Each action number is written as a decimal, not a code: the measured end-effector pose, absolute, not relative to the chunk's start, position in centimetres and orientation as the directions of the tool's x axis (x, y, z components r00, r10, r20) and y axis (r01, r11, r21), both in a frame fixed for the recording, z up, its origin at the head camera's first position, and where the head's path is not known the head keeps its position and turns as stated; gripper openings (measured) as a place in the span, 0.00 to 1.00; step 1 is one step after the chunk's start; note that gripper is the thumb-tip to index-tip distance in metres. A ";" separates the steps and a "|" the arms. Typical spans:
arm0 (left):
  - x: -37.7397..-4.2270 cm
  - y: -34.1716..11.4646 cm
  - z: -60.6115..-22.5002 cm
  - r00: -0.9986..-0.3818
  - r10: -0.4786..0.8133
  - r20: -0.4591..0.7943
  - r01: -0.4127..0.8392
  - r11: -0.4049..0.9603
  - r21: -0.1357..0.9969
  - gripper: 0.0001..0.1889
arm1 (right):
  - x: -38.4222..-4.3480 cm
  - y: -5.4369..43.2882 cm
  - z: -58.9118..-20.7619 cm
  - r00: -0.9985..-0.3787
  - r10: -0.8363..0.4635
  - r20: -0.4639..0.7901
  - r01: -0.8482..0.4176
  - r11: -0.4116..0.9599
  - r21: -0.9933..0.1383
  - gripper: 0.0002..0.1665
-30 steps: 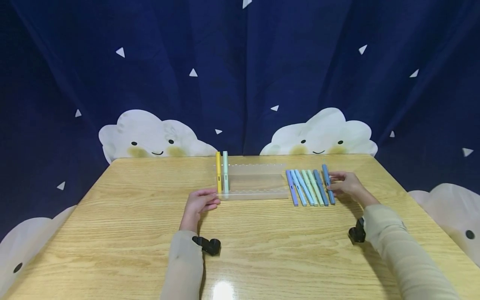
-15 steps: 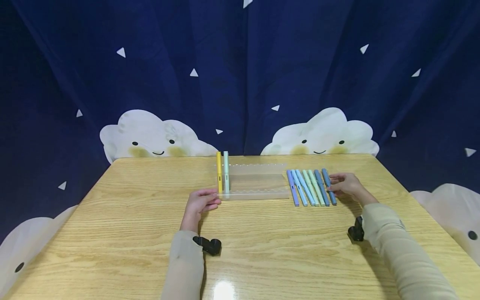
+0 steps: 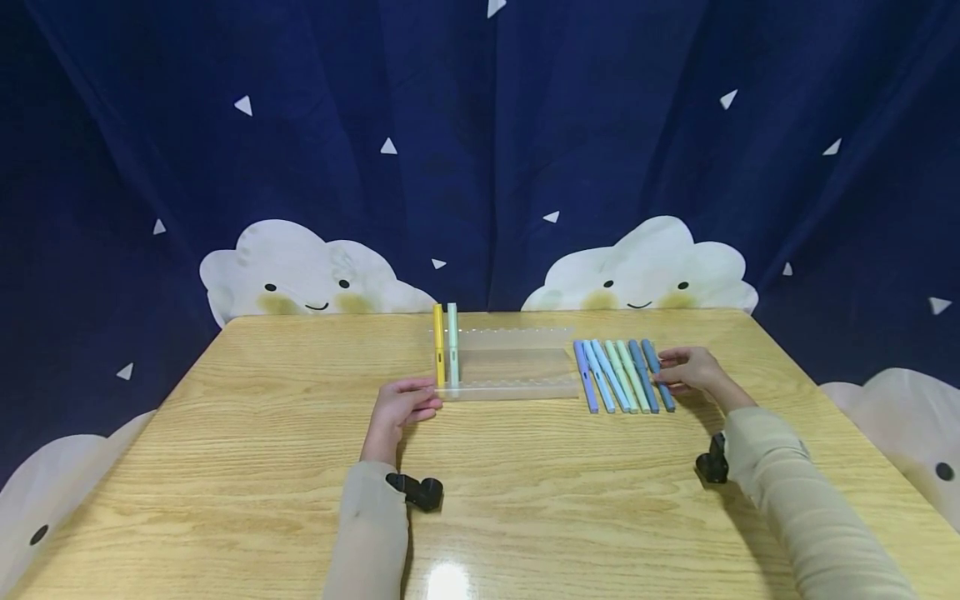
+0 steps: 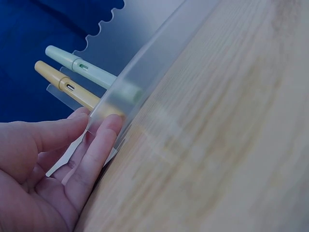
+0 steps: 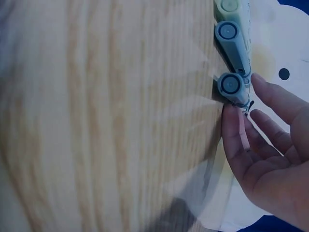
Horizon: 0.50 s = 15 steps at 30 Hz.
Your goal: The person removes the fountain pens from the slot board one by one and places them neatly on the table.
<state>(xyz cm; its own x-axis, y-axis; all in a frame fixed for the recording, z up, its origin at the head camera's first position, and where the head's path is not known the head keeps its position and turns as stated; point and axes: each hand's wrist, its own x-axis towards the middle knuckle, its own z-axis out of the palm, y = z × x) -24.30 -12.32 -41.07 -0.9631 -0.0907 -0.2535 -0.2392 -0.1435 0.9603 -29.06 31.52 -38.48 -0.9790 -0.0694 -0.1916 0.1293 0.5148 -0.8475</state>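
**Left hand pins the rack, right hand on the last pen of seven**

Here we are at the desk [image 3: 480, 483], and from its middle the clear scalloped pen rack [image 3: 517, 364] sits just past 12 o'clock. At 10, the left hand [image 3: 401, 406] pinches its near left corner. Two in the notches: yellow pen [image 3: 439, 343], then mint pen [image 3: 453, 346].

Over to 2 o'clock! Seven pens lie side by side, from the purple pen [image 3: 585, 375] to the outermost dark blue pen [image 3: 654, 360]. The right hand [image 3: 693, 368] has fingertips on that last one; whether it pinches or merely touches, I can't tell.

Danger here? A sideways nudge could roll that pen into its dark blue neighbour [image 3: 642, 375] and skew the line. The rack, pinned at one corner only, might swivel if shoved.

Tough viewing: frosted plastic blurs the seated pens' near ends, fingers cover the rack's corner, and the right wrist view cuts off the row at 12.
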 end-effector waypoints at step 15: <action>-24.3 -12.4 -41.0 -0.963 -0.083 -0.255 -0.241 -0.150 0.959 0.14 | -29.0 31.1 -37.1 -0.995 0.011 -0.097 0.088 0.518 -0.851 0.30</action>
